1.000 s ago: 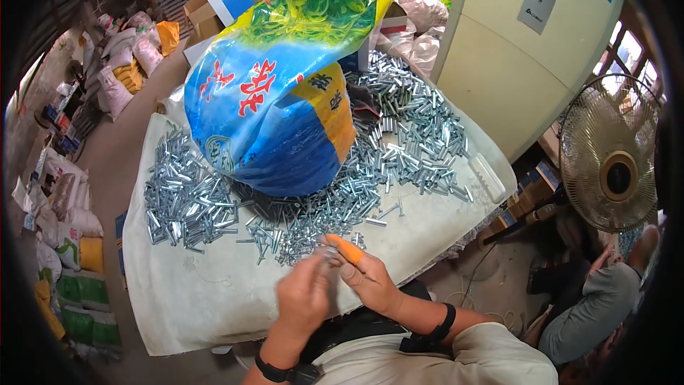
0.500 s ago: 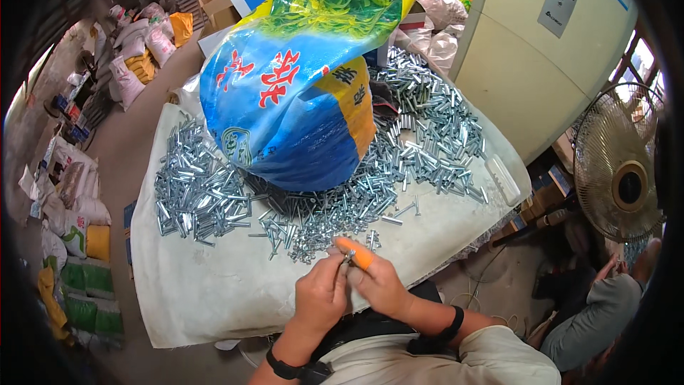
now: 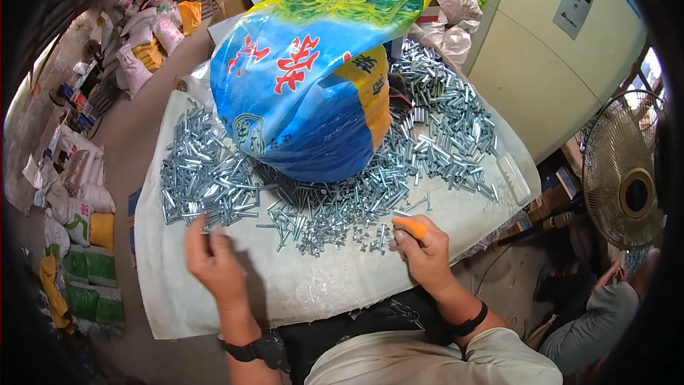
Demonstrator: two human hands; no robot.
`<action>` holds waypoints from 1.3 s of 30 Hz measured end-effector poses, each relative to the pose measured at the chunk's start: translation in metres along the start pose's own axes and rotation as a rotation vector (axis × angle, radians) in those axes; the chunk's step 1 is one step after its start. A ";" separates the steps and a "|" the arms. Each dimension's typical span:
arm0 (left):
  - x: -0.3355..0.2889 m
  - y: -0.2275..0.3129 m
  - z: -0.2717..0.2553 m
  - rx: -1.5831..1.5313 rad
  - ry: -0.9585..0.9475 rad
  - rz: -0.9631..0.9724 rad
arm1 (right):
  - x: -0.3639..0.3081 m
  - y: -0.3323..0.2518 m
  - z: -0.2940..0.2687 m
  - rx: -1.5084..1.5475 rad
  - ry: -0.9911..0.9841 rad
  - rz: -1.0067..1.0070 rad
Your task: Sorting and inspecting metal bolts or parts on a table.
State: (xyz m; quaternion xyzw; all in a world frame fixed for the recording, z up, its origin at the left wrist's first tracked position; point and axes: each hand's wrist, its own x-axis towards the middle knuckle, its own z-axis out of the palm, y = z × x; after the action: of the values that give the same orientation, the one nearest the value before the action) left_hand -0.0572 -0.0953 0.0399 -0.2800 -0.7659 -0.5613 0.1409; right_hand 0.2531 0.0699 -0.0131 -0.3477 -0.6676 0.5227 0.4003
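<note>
My left hand (image 3: 217, 267) is at the near edge of a heap of silver metal sleeves (image 3: 206, 175), thumb and forefinger apart. My right hand (image 3: 427, 260) wears an orange finger cover (image 3: 412, 227) on the forefinger. Its thumb and forefinger are drawn together beside small metal parts; whatever is between them is too small to make out. Small nut-like pieces (image 3: 320, 239) lie between the hands, with several long bolts (image 3: 283, 232) scattered near them. A blue, yellow and green printed sack (image 3: 306, 121) stands amid the heaps, hiding what lies behind it.
A pale cloth (image 3: 320, 289) covers the table. More metal sleeves (image 3: 456, 135) spread to the right, near a white plastic strip (image 3: 513, 180). A cream appliance cabinet (image 3: 548, 50) and a standing fan (image 3: 627, 178) are at the right. Another person's sleeve (image 3: 595, 328) shows at lower right.
My hands were together over the table's near side, pinching a small metal part. They have parted: the left reached out left to the sleeves, the right moved right. The view has shifted slightly.
</note>
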 end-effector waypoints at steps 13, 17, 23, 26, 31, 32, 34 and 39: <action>-0.109 0.073 0.118 -0.139 -0.940 0.392 | 0.029 0.020 -0.028 -0.349 0.137 -0.158; -0.107 0.076 0.160 -0.083 -0.963 0.441 | 0.030 0.027 -0.027 -0.627 0.034 -0.338; -0.101 0.064 0.162 -0.070 -0.899 0.404 | 0.029 0.031 -0.028 -0.643 0.025 -0.287; -0.098 0.061 0.143 -0.118 -0.871 0.379 | 0.032 0.034 -0.028 -0.655 0.000 -0.277; -0.107 0.067 0.128 -0.009 -1.037 0.331 | 0.037 0.028 -0.026 -0.738 -0.037 -0.271; -0.110 0.066 0.129 0.001 -1.044 0.342 | 0.038 0.027 -0.026 -0.736 -0.037 -0.273; -0.110 0.069 0.134 0.058 -1.064 0.339 | 0.039 0.025 -0.029 -0.787 -0.121 -0.280; -0.100 0.078 0.150 0.169 -1.180 0.352 | 0.035 0.020 -0.034 -0.836 -0.193 -0.242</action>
State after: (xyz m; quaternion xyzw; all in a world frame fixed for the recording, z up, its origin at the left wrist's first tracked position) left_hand 0.0835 0.0347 -0.0020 -0.6530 -0.6990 -0.2177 -0.1940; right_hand 0.2690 0.1196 -0.0219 -0.3486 -0.8918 0.1871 0.2194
